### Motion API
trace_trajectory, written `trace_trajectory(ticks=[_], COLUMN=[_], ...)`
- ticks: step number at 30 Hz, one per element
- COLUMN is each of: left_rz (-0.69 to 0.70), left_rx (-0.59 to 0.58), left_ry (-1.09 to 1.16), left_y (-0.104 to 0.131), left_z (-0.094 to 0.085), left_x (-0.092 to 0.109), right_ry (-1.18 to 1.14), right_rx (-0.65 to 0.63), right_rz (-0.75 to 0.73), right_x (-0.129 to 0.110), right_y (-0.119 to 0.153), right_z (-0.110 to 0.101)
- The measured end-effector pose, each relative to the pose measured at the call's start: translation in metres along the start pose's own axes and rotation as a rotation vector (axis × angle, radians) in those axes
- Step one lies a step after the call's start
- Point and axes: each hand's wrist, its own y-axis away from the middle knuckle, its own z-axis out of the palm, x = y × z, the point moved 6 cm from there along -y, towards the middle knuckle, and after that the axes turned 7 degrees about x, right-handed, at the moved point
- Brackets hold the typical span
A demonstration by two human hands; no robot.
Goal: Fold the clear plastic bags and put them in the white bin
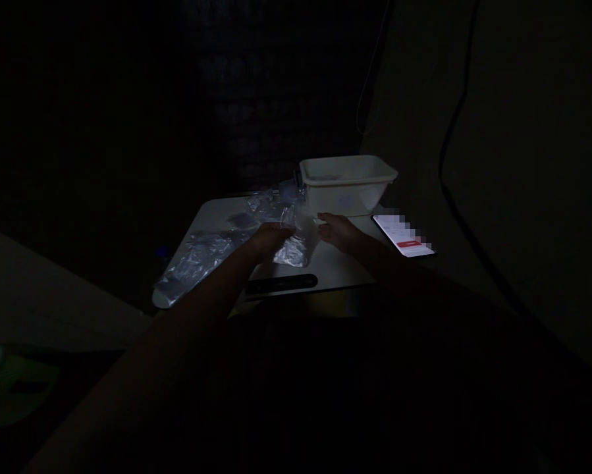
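Observation:
Over the middle of a small white table, my left hand (272, 239) pinches a clear, shiny plastic bag (292, 251). The bag hangs upright and wrinkled, its lower end close to the tabletop. To its right is my right hand (339, 232), fingers stretched toward the bag and a little apart, with nothing visible in them. Dim light hides whether those fingertips touch the bag's edge. More crumpled clear plastic bags (201, 257) lie on the left side of the table. Behind my hands stands a white plastic tub (348, 194); its contents are too dark to make out.
A phone with a lit screen (405, 236) lies at the table's right side. The white tabletop (345, 273) has a dark handle slot (282, 284) along its front edge. A black cable (454, 197) hangs on the right, and a green basket (16, 388) sits low at left.

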Motion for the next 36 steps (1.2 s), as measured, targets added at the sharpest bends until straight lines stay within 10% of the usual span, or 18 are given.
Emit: trace_trajectory(ticks=[4, 9, 36], left_rz=[-0.029, -0.008, -0.016], left_rx=[0.036, 0.085, 0.004], left_ry=[0.186, 0.150, 0.080], left_y=[-0.001, -0.001, -0.008], left_z=[0.003, 0.004, 0.002], left_x=[0.002, 0.001, -0.007], right_ry=[-0.143, -0.096, -0.143], right_rx=[-0.220, -0.297, -0.244], right_rz=[0.250, 0.162, -0.111], right_x=[0.012, 0.008, 0.002], right_y=[0.016, 0.022, 0.009], right_z=[0.018, 0.026, 0.016])
